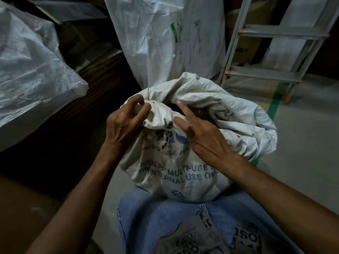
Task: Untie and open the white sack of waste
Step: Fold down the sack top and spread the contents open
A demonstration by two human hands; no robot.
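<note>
Jeans (pixel 165 215) press the sack (pixel 183 171) (mouth partly open), left hand (pixel 124 123) pinching its gathered rim, right hand (pixel 200 132) flat and empty; opening step, next likely spreading the rim.

This looks like a storeroom or warehouse, dimly lit. The floor (pixel 302 143) is smooth grey concrete with a green painted line (pixel 274 105) running along it on the right. Large white woven sacks (pixel 165 33) stand or lie about: a tall one at the far centre, another bulky one (pixel 31 70) on the left. A grey metal stepladder (pixel 266 74) stands far right, with brown cardboard boxes (pixel 245 48) behind it.
</note>
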